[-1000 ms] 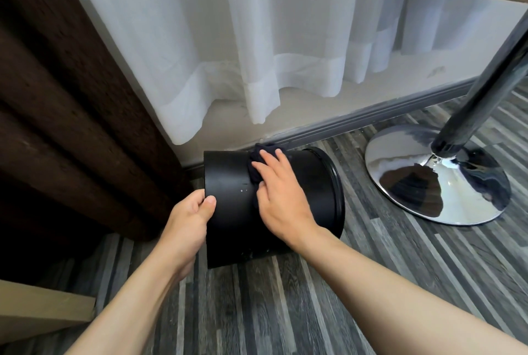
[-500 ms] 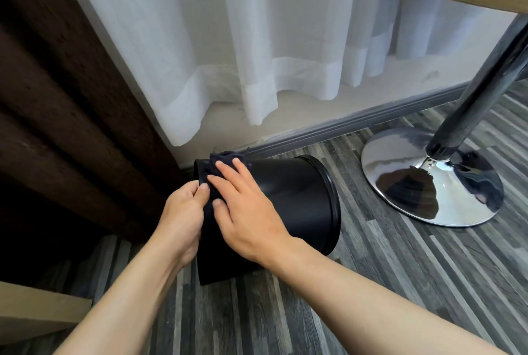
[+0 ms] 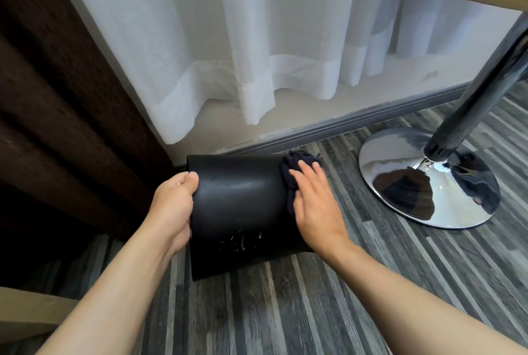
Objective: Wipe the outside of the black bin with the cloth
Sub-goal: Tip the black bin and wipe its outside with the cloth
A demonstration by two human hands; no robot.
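Right now I have the black bin (image 3: 243, 212) lying on its side on the grey plank floor (image 3: 285, 312), close to the skirting board, with its closed base toward my left. My left hand (image 3: 174, 209) grips that base edge, thumb over the top, steadying it. My right hand (image 3: 314, 206) lies flat and open, pressing the dark cloth (image 3: 291, 172) against the bin's far right end, near the rim.

I judge the wipe to be mid-way. The upper curve of the bin looks smooth and even, but a cluster of pale specks (image 3: 243, 240) sits low on the side facing me, so that patch is not yet done. The underside resting on the floor and the side toward the wall also need attention, I'd guess.

The rim and mouth are hidden behind my right hand and the cloth. Most of the cloth is covered too. To the bin's right, the chrome pedestal base (image 3: 428, 183) stands well apart.
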